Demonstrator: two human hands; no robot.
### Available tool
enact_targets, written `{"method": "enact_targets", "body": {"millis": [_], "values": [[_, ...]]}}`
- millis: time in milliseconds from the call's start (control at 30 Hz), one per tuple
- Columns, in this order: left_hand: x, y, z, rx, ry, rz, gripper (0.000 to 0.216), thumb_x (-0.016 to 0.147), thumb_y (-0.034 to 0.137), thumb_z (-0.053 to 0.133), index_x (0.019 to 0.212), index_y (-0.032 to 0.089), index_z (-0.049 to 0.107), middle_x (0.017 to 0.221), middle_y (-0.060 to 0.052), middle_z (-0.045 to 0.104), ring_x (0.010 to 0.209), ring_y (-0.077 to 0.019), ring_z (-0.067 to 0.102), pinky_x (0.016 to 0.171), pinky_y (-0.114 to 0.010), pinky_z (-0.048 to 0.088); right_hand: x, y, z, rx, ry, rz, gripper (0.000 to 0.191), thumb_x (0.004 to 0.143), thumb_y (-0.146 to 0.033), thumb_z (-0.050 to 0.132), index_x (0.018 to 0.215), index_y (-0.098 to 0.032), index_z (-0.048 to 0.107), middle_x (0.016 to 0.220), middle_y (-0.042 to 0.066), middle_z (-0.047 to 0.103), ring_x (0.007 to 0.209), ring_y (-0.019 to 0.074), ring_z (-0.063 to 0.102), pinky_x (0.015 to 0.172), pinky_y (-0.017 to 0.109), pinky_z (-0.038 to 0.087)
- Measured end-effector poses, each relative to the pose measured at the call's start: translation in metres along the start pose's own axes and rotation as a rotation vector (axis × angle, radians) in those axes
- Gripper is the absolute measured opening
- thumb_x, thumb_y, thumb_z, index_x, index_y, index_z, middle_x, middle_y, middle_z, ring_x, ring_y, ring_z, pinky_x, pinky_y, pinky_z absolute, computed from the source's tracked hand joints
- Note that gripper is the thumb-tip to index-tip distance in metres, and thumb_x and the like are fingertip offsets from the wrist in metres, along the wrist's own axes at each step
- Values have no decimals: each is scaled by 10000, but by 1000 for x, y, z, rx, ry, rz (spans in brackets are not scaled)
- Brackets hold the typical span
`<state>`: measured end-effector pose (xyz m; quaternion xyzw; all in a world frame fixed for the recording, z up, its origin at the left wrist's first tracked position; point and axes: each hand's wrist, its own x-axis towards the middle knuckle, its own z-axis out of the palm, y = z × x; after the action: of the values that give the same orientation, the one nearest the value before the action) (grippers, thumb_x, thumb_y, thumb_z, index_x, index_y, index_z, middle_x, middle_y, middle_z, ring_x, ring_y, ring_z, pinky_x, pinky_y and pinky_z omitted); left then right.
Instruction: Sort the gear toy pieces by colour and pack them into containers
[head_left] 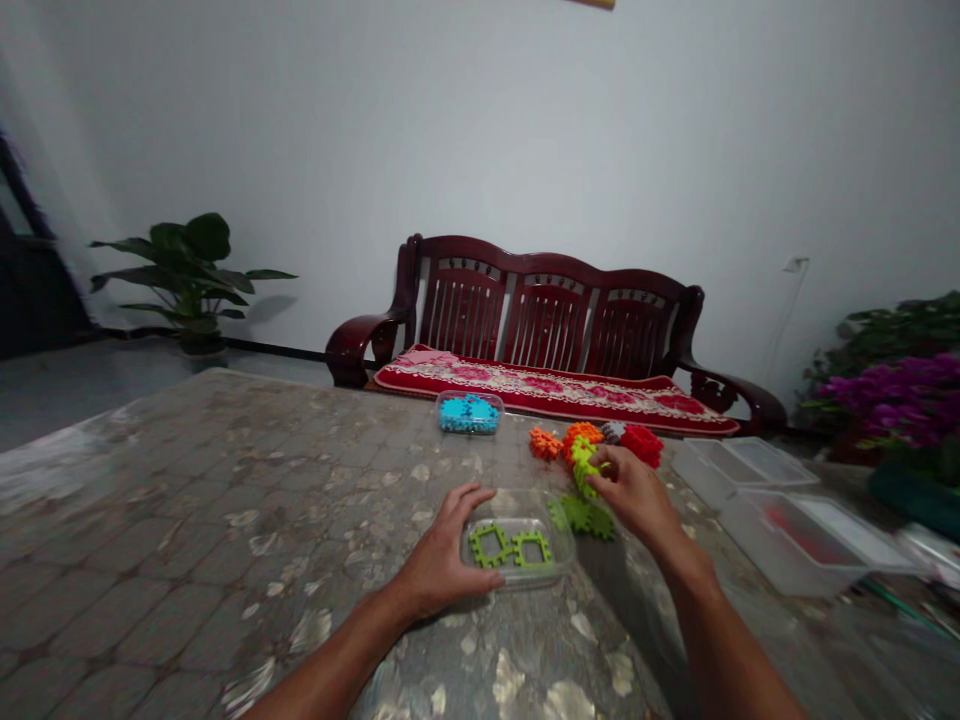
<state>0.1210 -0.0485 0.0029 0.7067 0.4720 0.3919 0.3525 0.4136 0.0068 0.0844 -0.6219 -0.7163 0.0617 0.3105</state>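
My left hand [442, 550] rests on the table with its fingers curled round the left side of a small clear tray [559, 555] that holds two green square toy pieces [510, 546]. My right hand [634, 490] is closed on a light green toy piece [585, 468] just beyond the tray. A few more green pieces [589, 517] lie beside that hand. Orange pieces [546, 442] and red pieces [641, 443] sit in a pile behind it.
A clear box of blue pieces [469, 412] stands farther back on the patterned table [225, 500]. Empty clear boxes and lids [795, 530] lie at the right. A wooden bench [540, 340], a potted plant [187, 270] and purple flowers [900, 395] stand beyond.
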Motion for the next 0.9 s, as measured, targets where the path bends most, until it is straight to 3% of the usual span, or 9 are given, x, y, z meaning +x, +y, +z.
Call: {"method": "enact_targets", "body": {"millis": [133, 233, 467, 600, 700, 833, 900], "values": [[0, -2, 0, -15, 9, 12, 947, 556, 216, 868, 1447, 239, 547, 1567, -143, 411, 1493, -376, 395, 1250, -529, 320, -9, -22, 2, 216, -261, -142, 125, 705, -188, 683, 824, -218, 657, 940, 2, 703, 898, 189, 638, 798, 277, 442], [0, -3, 0, -22, 9, 28, 952, 564, 225, 871, 1456, 241, 539, 1571, -141, 407, 1493, -376, 390, 1248, -531, 322, -14, -31, 7, 236, -411, -160, 166, 686, -180, 734, 843, -211, 693, 928, -2, 699, 895, 190, 629, 806, 283, 444], [0, -6, 2, -24, 15, 46, 954, 575, 234, 880, 1462, 243, 532, 1570, -138, 406, 1492, -373, 387, 1241, -531, 340, -21, -36, 16, 197, -512, -156, 288, 675, -197, 818, 956, -228, 763, 1017, 13, 744, 980, 232, 648, 858, 308, 455], [0, -5, 2, -19, 12, 46, 958, 568, 226, 878, 1462, 237, 530, 1570, -140, 400, 1492, -371, 389, 1247, -538, 331, -22, -39, 15, 272, -567, -196, 191, 760, -263, 750, 947, -235, 776, 1002, 8, 769, 980, 221, 676, 876, 302, 486], [0, -3, 1, -26, 13, 37, 952, 561, 224, 874, 1453, 234, 538, 1567, -143, 401, 1490, -375, 391, 1243, -534, 338, -15, -33, 14, 316, -491, -140, 190, 826, -316, 648, 936, -210, 761, 944, 26, 780, 910, 218, 698, 832, 308, 519], [0, -1, 1, -22, 4, 33, 946, 569, 225, 868, 1454, 233, 534, 1559, -144, 413, 1490, -373, 391, 1245, -533, 332, -2, -10, 15, 194, -123, 4, 259, 858, -311, 575, 1024, -207, 745, 1036, 58, 783, 934, 232, 717, 863, 335, 522], [0, -1, 1, -18, 11, 31, 943, 571, 214, 858, 1455, 230, 529, 1553, -143, 422, 1486, -368, 397, 1244, -532, 333, 1, 4, 15, 65, -9, 91, 307, 878, -291, 551, 1115, -205, 725, 1107, 72, 775, 938, 229, 723, 864, 335, 517]]}}
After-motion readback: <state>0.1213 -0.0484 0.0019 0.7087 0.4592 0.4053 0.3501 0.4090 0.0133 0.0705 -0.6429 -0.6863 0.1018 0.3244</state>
